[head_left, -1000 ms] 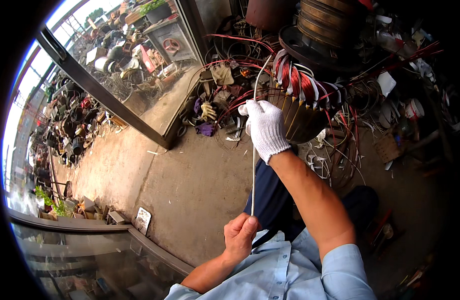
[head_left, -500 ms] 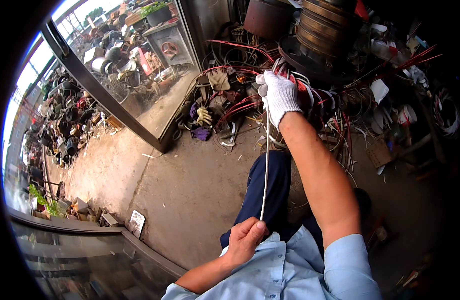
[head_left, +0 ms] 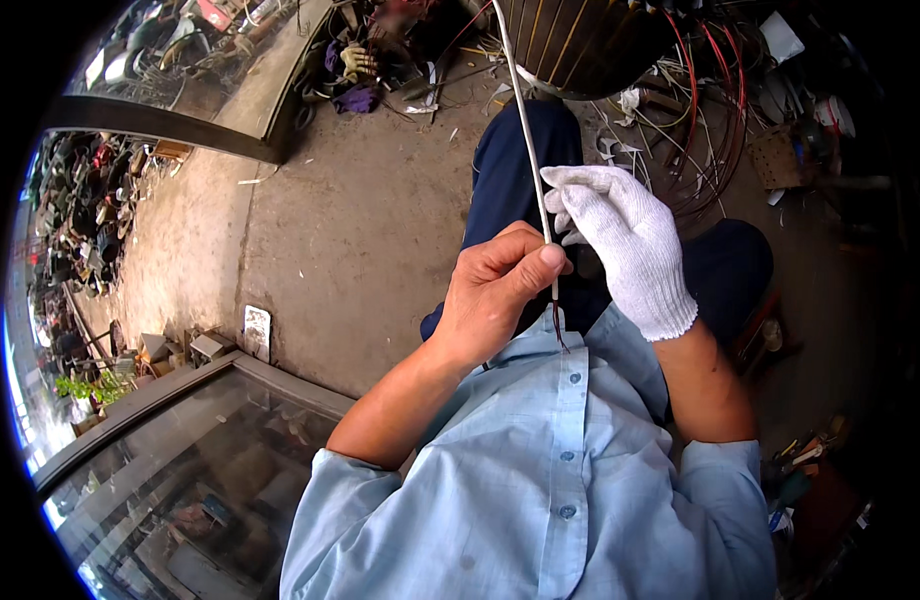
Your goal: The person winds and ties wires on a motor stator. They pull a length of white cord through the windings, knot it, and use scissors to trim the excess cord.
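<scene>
A thin white cable [head_left: 529, 140] slants down from the top of the view toward my shirt. My bare left hand [head_left: 500, 290] pinches it between thumb and fingers near its lower end. Below the thumb, dark thin wire ends [head_left: 560, 328] stick out of the cable's sheath. My right hand [head_left: 620, 235], in a white knitted glove, is just right of the cable with fingers apart and partly bent. Its fingertips are beside the cable; whether they touch it is hard to tell. The cable's upper end runs out of view.
A dark, ribbed round drum [head_left: 580, 45] stands beyond my knees. Red and pale wires [head_left: 695, 110] lie tangled to its right. Gloves [head_left: 357, 62] and scraps lie at the upper left by a metal door frame [head_left: 160, 122]. A glass-topped case [head_left: 210, 450] is at lower left.
My gloved right hand has come back from the wire pile toward my left hand. The left hand has moved up and forward on the cable, and the view has tilted down.
</scene>
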Tool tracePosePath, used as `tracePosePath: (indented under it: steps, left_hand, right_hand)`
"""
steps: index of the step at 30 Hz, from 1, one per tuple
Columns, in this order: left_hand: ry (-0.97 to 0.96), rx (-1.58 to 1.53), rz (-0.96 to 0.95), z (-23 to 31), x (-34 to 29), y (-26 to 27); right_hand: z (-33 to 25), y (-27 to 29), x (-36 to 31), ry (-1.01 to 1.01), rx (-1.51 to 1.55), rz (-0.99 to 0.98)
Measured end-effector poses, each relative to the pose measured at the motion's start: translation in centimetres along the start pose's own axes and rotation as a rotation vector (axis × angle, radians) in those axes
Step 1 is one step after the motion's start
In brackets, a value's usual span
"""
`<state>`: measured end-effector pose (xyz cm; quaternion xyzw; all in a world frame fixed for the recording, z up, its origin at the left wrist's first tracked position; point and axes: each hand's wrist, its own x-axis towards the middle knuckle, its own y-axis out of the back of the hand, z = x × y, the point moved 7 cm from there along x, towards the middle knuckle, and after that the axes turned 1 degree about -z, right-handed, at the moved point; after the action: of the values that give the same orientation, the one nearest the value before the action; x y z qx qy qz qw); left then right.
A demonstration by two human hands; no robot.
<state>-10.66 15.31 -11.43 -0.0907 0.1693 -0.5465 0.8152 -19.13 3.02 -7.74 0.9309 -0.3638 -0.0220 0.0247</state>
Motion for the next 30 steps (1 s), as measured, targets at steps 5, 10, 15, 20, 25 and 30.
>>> tracePosePath:
  steps: [5, 10, 15, 20, 25, 30]
  left_hand:
    - [-0.035, 0.059, 0.072, -0.6, 0.8, -0.4]
    - [0.070, -0.349, 0.049, -0.2, 0.9, -3.3]
    - [0.085, -0.362, 0.173, 0.2, 1.5, -5.4]
    - [0.053, -0.412, 0.181, 1.2, 2.8, -5.6]
    - [0.020, -0.495, 0.190, 2.8, 5.6, -4.3]
    - [-0.040, -0.515, 0.294, 4.6, 7.8, -3.4]
  right_hand:
    - [2.1, -0.1, -7.1, -0.211, -0.023, -0.158]
    - [1.9, -0.5, -8.4, -0.059, -0.177, -0.161]
    - [0.7, -0.5, -9.3, 0.290, -0.188, -0.099]
    - [0.1, -0.1, -9.1, 0.254, -0.174, -0.143]
    - [-0.4, -0.8, -9.1, 0.180, -0.088, -0.197]
    - [-1.4, -1.4, -8.4, 0.102, -0.079, -0.279]
